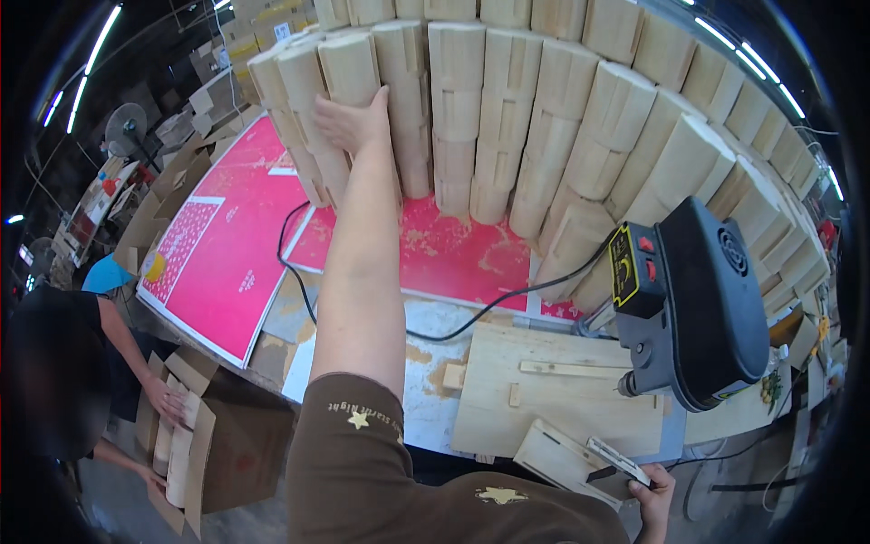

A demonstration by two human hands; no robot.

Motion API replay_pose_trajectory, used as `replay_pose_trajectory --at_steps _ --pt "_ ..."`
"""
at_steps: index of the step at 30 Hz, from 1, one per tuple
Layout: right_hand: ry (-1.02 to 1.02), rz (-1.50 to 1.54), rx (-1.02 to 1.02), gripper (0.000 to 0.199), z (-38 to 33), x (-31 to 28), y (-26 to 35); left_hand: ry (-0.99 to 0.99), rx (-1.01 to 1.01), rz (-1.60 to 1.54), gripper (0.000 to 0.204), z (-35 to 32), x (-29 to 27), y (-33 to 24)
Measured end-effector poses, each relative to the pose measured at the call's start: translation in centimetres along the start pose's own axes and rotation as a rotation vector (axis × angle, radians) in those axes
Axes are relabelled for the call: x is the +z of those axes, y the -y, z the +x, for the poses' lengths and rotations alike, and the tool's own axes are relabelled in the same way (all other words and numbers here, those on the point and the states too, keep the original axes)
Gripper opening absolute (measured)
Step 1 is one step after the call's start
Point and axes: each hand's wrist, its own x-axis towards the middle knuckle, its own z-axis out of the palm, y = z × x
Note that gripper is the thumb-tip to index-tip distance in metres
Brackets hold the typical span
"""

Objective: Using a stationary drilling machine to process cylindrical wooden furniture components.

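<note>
My left hand (355,125) reaches far forward and spans a pale wooden block (350,60) at the top of a stack, its thumb along the right edge and fingers across the front. More tall stacks of grooved, rounded wooden blocks (456,82) stand side by side behind and to the right. Low at the right, my right hand (654,497) is closed around the end of a narrow, light-coloured slotted piece (619,461), whose exact kind is unclear. Beside that lies a flat wooden piece with a slot (555,453).
A black bench drill (711,299) stands at right over a plywood board (498,408). Its cable (453,334) crosses the dusty table. Pink printed sheets (236,272) cover the left. A co-worker's hands (168,403) rest on wooden pieces in a cardboard box (231,453).
</note>
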Motion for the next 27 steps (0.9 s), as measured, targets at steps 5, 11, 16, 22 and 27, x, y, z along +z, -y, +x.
replay_pose_trajectory --at_steps 5,11,16,22,27 --pt "0.036 -0.014 0.039 0.024 1.3 -0.6 0.0 0.120 0.064 0.014 0.098 -6.6 1.9 11.8" --pt "0.015 -0.013 0.095 0.028 1.5 -0.6 -0.1 0.354 -0.102 -0.062 0.097 -9.8 3.6 14.8" --pt "0.071 -0.182 0.196 0.028 1.1 -0.7 1.2 0.199 -0.149 -0.048 0.090 -9.3 5.4 15.4" --pt "0.036 -0.156 0.291 0.030 1.2 -0.3 2.2 0.192 -0.128 -0.112 0.084 -8.5 5.4 15.4" --pt "0.057 -0.099 0.218 0.029 1.9 -0.5 1.4 0.235 -0.055 -0.164 0.074 -8.9 4.0 15.1"
